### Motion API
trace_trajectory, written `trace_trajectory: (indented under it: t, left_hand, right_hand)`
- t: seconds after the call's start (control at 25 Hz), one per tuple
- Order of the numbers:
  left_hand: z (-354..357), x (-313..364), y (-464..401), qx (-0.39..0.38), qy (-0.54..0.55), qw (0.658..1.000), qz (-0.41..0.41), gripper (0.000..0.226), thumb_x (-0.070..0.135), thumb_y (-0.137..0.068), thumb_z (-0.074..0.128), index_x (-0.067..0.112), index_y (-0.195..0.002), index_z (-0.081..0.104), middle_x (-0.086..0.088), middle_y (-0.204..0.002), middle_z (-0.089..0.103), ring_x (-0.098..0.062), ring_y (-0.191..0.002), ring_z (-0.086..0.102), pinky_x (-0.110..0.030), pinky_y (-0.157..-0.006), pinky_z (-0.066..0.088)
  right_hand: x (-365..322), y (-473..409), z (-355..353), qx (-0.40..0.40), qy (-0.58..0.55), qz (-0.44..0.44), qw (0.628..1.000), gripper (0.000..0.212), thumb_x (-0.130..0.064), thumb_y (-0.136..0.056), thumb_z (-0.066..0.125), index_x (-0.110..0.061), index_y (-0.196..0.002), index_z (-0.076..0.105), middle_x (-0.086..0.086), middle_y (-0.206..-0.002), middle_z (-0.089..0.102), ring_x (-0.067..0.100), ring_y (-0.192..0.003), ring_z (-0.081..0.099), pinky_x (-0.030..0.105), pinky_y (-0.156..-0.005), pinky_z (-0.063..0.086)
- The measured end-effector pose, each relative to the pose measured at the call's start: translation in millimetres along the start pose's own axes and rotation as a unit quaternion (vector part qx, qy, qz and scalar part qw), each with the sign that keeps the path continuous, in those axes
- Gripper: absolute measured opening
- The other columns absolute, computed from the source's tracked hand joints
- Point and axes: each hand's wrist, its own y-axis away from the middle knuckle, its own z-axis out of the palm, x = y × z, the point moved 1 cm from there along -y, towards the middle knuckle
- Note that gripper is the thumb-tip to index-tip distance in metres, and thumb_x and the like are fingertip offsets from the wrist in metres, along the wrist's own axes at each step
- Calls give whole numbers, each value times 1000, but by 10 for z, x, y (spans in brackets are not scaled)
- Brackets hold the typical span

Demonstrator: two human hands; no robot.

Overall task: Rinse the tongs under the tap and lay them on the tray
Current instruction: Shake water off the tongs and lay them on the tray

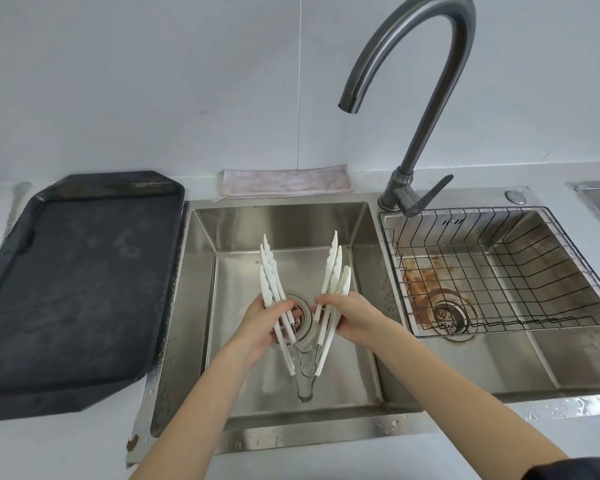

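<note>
Several white tongs with steel hinge ends are stacked together and spread in a V over the left sink basin. My left hand grips the left set of arms. My right hand grips the right set. The toothed tips point away from me, and the hinge ends hang low near the basin's front wall. The dark curved tap arches above, its spout over the basin's right side; no water runs from it. The black tray lies on the counter left of the sink.
A wire basket sits in the right basin, which has rust stains near its drain. A folded cloth lies behind the left basin. The tap lever points right. Water drops lie on the sink's front rim.
</note>
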Motion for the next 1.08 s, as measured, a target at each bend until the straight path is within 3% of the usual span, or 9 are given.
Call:
trace_trajectory:
  t: [0.24,0.36,0.48,0.6,0.68,0.84,0.96,1.08]
  left_hand:
    - [-365,422,56,20,17,997,73,9,15,-87,60,16,-95,55,-4,-92,67,-18,-82,68,-35,-71,57]
    - [-642,687,91,47,25,993,101,21,19,-88,59,10,-107,54,-5,-89,67,-14,-71,71,-29,-61,59]
    - [-959,934,102,79,26,990,118,19,22,-89,58,12,-106,56,-4,-87,66,-6,-57,70,-22,-53,58]
    - [-1294,1142,61,120,22,986,118,15,23,-89,58,15,-101,57,-3,-86,67,-9,-63,70,-29,-63,58]
    - [-1505,1249,3,141,19,984,112,13,21,-89,58,15,-100,55,-4,-88,65,-15,-74,68,-29,-62,58]
    - [-1918,1361,-142,177,5,979,96,20,17,-89,58,13,-108,50,-6,-90,61,-17,-78,66,-23,-52,58]
    - [-2184,1354,-253,199,-16,976,82,21,16,-89,57,9,-108,51,-6,-88,61,-17,-75,64,-20,-45,56]
    - [-2389,1287,-357,225,-61,971,54,23,19,-90,57,7,-108,55,-6,-86,62,-18,-68,62,-20,-41,53]
  right_hand:
    - [-319,-30,496,-38,-3,2,999,11,2,-88,55,-3,-97,51,12,-81,56,19,-77,58,30,-63,49]
    - [-463,-89,868,-72,7,5,997,6,2,-88,54,-3,-92,52,13,-79,56,19,-74,57,31,-63,48]
    - [-574,-181,1280,-101,27,-5,995,4,0,-89,54,-3,-86,54,11,-75,54,19,-70,55,30,-63,48]
    - [-642,-313,1688,-124,37,-1,992,5,0,-89,54,-1,-95,54,11,-76,53,19,-67,54,30,-60,49]
    - [-660,-429,1938,-132,48,8,990,6,0,-90,54,-1,-95,53,12,-77,53,20,-66,54,30,-60,50]
    - [-643,-626,2375,-138,67,38,987,8,1,-90,53,-2,-83,52,13,-78,53,20,-69,55,31,-66,51]
    - [-556,-774,2614,-147,72,71,984,13,1,-90,52,-4,-78,51,11,-78,52,20,-73,55,35,-85,50]
    - [-484,-889,2789,-144,117,87,979,3,-1,-90,53,-2,-92,53,10,-83,52,23,-86,55,35,-90,47]
